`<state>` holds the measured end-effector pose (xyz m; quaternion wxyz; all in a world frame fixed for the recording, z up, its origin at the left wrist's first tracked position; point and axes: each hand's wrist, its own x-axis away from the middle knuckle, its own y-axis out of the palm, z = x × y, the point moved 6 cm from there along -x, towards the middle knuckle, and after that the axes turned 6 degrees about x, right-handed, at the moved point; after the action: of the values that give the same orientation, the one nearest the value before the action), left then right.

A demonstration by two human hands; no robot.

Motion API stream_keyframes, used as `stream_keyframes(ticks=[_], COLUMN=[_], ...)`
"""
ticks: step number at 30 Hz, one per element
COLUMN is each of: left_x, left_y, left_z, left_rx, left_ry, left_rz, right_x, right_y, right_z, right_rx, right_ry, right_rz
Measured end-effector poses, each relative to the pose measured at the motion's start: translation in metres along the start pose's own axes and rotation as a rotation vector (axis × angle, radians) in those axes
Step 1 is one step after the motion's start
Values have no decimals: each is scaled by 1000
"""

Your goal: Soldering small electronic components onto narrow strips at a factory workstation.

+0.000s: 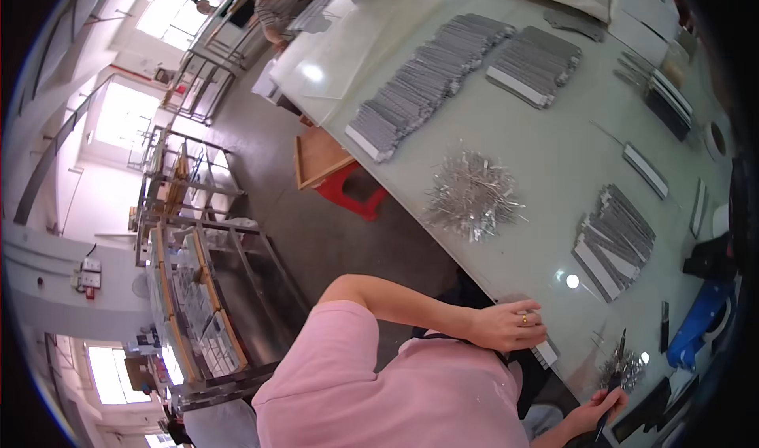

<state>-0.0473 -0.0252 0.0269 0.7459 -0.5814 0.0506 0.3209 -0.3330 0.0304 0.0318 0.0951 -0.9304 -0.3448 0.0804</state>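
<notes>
Right hand (602, 408): closed round slim dark tool (615, 380), tip toward twelve o'clock. Left hand (510, 327), at its ten o'clock: fingers bent over pale strip (547, 355), grip unclear. Grey strip stack (615, 239): left hand's two o'clock, on worktop (545, 163).

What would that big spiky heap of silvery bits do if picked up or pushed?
The silvery heap would probably shed pieces, since thin ends stick out all round. It may slide easily when pushed: the tabletop looks smooth and glossy.
</notes>
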Motion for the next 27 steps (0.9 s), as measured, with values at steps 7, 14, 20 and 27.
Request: stream_keyframes(ticks=[7,14,20,27], left_x=[-55,-183,-223,-210], left_y=[-56,-56,-15,-3], left_z=[-53,-207,-268,-271], left_rx=[58,-46,-175,-163], left_ry=[-84,-127,-56,-31], left_rz=[-117,171,130,-17], right_x=[-5,3,1,-7], right_y=[-4,-25,-18,-10], right_z=[1,6,2,2], right_rx=[-230,-168,-177,-154], right_ry=[96,104,110,124], right_rz=[144,207,229,180])
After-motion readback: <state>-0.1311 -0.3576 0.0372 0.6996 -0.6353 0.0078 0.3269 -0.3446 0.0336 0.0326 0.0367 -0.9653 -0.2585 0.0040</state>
